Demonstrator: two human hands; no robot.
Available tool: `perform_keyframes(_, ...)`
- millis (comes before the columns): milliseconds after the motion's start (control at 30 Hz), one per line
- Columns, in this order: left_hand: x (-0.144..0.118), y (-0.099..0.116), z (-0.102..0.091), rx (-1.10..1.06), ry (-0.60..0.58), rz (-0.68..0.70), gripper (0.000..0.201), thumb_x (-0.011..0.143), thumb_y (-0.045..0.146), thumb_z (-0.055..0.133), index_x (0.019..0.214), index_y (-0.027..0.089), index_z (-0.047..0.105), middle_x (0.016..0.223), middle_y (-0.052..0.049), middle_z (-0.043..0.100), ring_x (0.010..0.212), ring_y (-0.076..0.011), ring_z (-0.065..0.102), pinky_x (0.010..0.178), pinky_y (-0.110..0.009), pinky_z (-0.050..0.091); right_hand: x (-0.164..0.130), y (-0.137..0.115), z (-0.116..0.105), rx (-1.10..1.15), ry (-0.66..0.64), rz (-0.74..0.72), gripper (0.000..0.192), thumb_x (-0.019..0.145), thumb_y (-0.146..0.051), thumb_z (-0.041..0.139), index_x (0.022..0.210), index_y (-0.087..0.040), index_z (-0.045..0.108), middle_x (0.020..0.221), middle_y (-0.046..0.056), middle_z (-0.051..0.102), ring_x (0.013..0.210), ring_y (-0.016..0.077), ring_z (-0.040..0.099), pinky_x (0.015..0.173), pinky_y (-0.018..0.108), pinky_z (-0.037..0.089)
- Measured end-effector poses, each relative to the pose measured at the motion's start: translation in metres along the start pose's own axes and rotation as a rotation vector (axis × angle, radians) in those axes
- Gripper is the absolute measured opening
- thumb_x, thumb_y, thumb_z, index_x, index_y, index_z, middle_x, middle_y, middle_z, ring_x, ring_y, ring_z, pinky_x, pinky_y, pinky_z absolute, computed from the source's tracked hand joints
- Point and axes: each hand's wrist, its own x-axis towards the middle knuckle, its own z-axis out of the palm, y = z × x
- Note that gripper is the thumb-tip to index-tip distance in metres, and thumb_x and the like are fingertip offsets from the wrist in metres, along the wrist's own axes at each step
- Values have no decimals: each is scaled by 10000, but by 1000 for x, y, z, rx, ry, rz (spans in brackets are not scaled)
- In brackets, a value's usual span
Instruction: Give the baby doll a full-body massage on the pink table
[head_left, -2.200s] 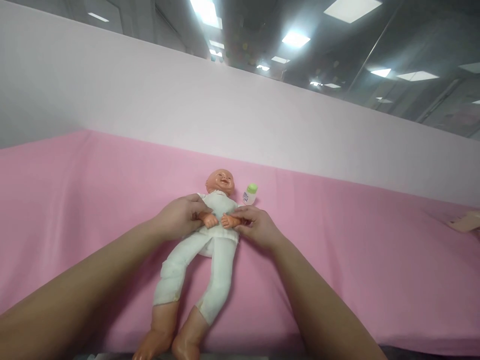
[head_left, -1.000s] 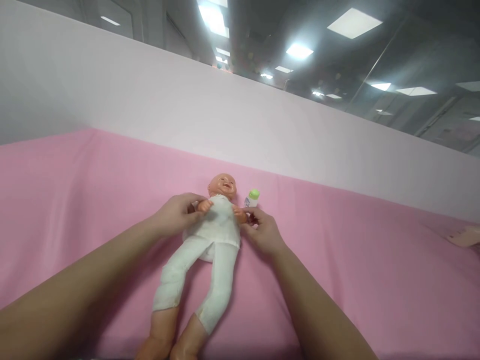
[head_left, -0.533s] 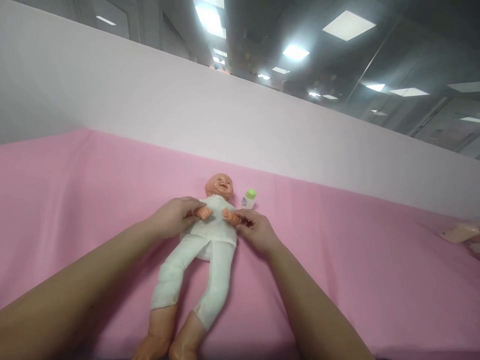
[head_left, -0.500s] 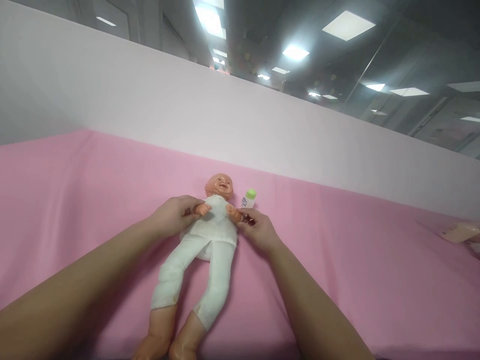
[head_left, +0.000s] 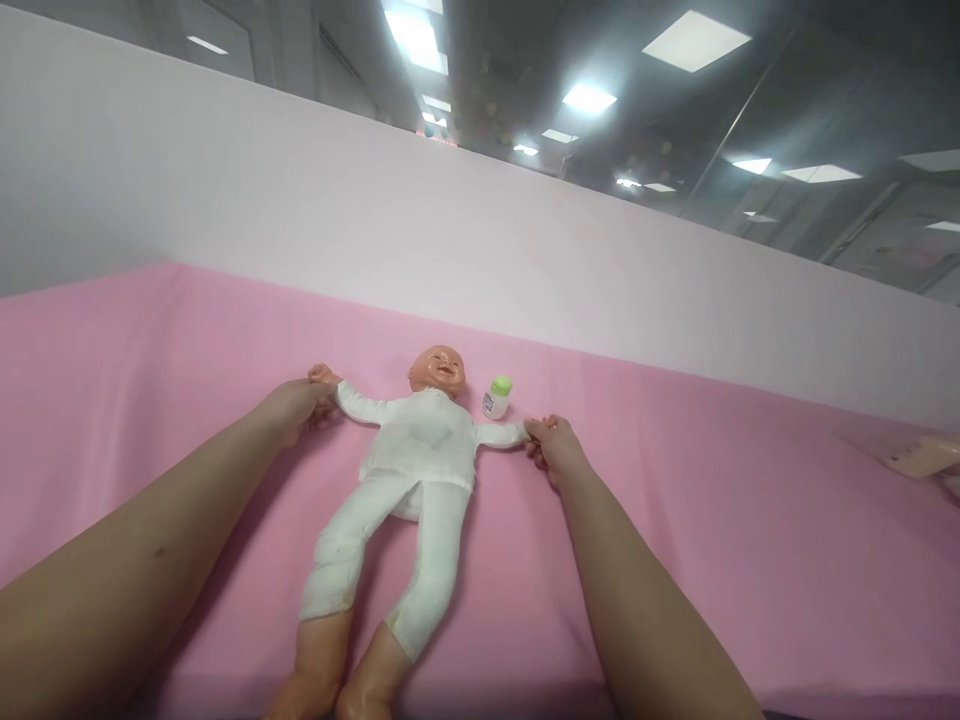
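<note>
A baby doll (head_left: pixel 424 440) with a white cloth body and bare plastic head and feet lies on its back. Its arms are stretched out to both sides. My left hand (head_left: pixel 301 408) is closed around the doll's arm at the left, by the wrist, with the doll's small hand showing beyond my fingers. At the other side my right hand (head_left: pixel 559 447) grips the end of the doll's other arm, mostly covering that doll hand. Beside the doll's head, above the right-hand arm, stands a small bottle (head_left: pixel 496 399) with a green cap and a printed label.
Pink cloth (head_left: pixel 712 520) covers the surface under the doll. A pale low wall (head_left: pixel 337 220) runs along the back, with dark glass (head_left: pixel 510 60) above it reflecting ceiling lights. At the far right edge lies a skin-coloured object (head_left: pixel 919 456), partly cut off.
Both my hands have moved apart, drawing the doll's arms from over its chest out to the sides. The white sleeves now show, and the bottle is less covered.
</note>
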Motion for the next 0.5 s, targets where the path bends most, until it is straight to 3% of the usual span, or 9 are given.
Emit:
perform_keyframes(67, -2, 0, 1, -31, -18, -19, 313, 641, 274, 725, 909, 159, 610, 724, -45, 655, 563, -169, 616, 459, -232, 404, 0, 1, 2, -10, 2, -1, 410, 701, -285, 819, 950, -232, 498, 633, -25, 586, 464, 106, 497, 343, 154, 216)
perform_keyframes(200, -8, 0, 3, -82, -140, 22, 341, 650, 320, 752, 928, 175, 619, 706, -24, 642, 568, -159, 596, 478, -231, 403, -2, -2, 12, 27, -22, -17, 354, 720, -302, 785, 987, -198, 577, 629, -30, 565, 494, 105, 509, 384, 177, 339)
perform_keyframes(333, -23, 4, 10, 21, -294, 256, 320, 717, 435, 751, 897, 184, 667, 710, -15, 639, 611, -153, 587, 537, -242, 440, -18, -11, 26, 83, -97, -152, 437, 669, -343, 811, 1020, -196, 594, 718, -19, 634, 513, 103, 521, 442, 210, 411)
perform_keyframes(433, -42, 8, 21, 198, -278, 424, 381, 727, 463, 752, 1016, 216, 722, 816, -22, 697, 675, -177, 623, 581, -258, 468, -41, -19, 36, -59, -214, -291, 470, 669, -342, 815, 1066, -214, 598, 959, 26, 713, 566, 118, 592, 532, 265, 496)
perform_keyframes(500, -54, 9, 29, 294, -265, 474, 450, 719, 471, 754, 1112, 251, 738, 810, -10, 709, 661, -186, 627, 580, -264, 467, -57, -23, 42, -211, -301, -341, 438, 715, -313, 773, 1123, -235, 634, 878, -1, 712, 556, 123, 587, 561, 278, 502)
